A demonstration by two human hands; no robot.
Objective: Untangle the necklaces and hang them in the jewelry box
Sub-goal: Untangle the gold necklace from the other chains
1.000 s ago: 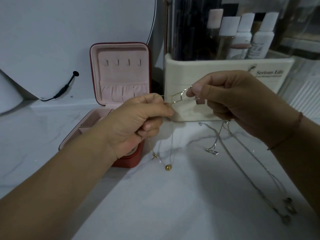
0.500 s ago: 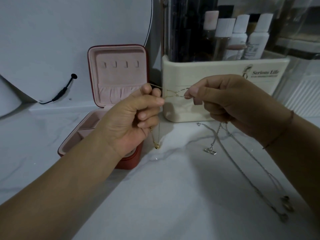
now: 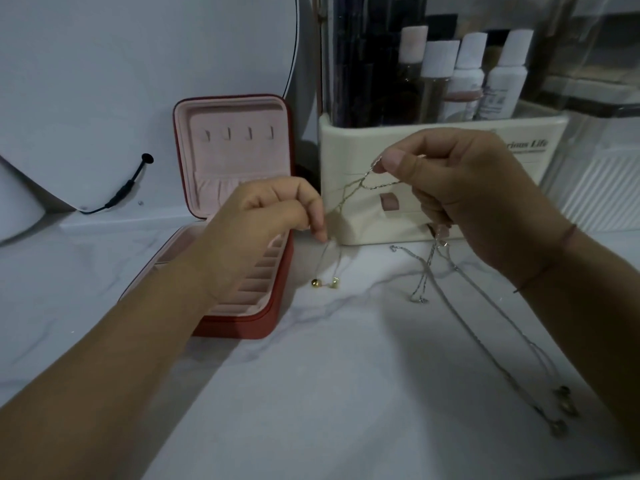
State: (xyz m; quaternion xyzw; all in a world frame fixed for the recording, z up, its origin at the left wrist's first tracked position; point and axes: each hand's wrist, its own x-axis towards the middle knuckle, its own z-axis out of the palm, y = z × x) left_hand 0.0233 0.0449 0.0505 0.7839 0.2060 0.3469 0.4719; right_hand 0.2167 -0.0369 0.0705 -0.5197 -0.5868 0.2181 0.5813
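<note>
Thin tangled necklace chains (image 3: 353,192) stretch between my two hands above the marble top. My left hand (image 3: 263,230) pinches a gold chain whose small gold beads (image 3: 323,283) dangle below it. My right hand (image 3: 460,199) pinches the chains higher up, at thumb and forefinger. Silver chains (image 3: 485,306) trail from under that hand across the counter to pendants (image 3: 562,408) at the right. The red jewelry box (image 3: 242,209) stands open at the left, its pink lid upright with several hooks (image 3: 239,133), all bare.
A cream cosmetics organizer (image 3: 446,133) with bottles (image 3: 467,77) stands right behind my hands. A round mirror with a black cable (image 3: 124,188) leans on the wall at the left. The white marble counter (image 3: 311,393) stretches toward me.
My left hand has dropped lower and my right hand has risen, so the chains between them now slant. The gold beads hang a little lower beside the box.
</note>
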